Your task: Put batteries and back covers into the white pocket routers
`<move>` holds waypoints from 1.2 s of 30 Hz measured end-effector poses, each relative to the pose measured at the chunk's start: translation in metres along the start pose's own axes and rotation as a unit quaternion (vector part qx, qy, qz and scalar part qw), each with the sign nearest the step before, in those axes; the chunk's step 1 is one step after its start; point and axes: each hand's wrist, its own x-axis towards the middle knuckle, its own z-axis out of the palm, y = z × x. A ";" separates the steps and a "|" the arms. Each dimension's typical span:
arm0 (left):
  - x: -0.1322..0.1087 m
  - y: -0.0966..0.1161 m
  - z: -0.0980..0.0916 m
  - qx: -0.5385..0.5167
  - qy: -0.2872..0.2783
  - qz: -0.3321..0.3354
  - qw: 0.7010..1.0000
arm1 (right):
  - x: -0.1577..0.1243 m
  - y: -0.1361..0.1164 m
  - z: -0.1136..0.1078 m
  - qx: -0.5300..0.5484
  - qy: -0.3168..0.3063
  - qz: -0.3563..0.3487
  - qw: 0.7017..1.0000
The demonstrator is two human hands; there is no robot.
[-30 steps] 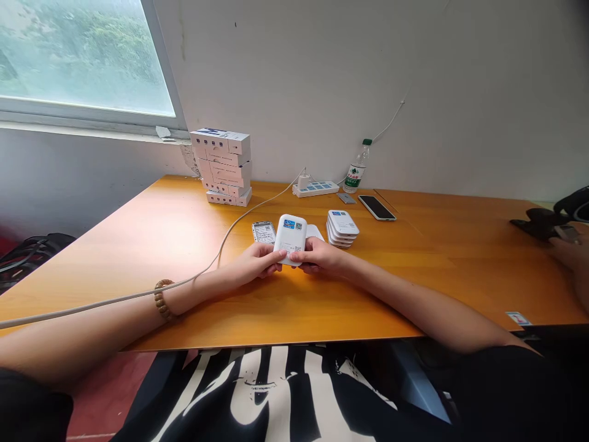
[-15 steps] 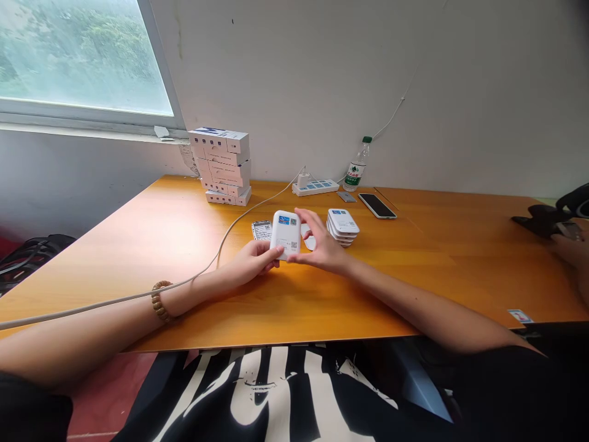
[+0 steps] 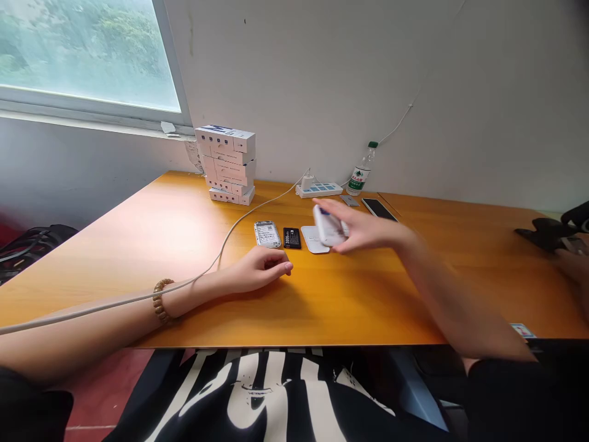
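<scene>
Head view: right hand point(image 3: 365, 226) around device point(image 3: 329, 226)

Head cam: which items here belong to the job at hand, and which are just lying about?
Job: right hand, gripping white handheld device; left hand; labelled silver unit; black battery; white panel.
Lying about: stacked white boxes; power strip; water bottle; smartphone.

the white device point(image 3: 329, 226) in the right hand point(image 3: 368, 228) is blurred, its labels unreadable.
</scene>
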 end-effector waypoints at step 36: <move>0.028 -0.054 -0.055 0.260 0.118 -0.107 0.952 | 0.033 0.004 0.010 -0.076 0.050 0.044 0.995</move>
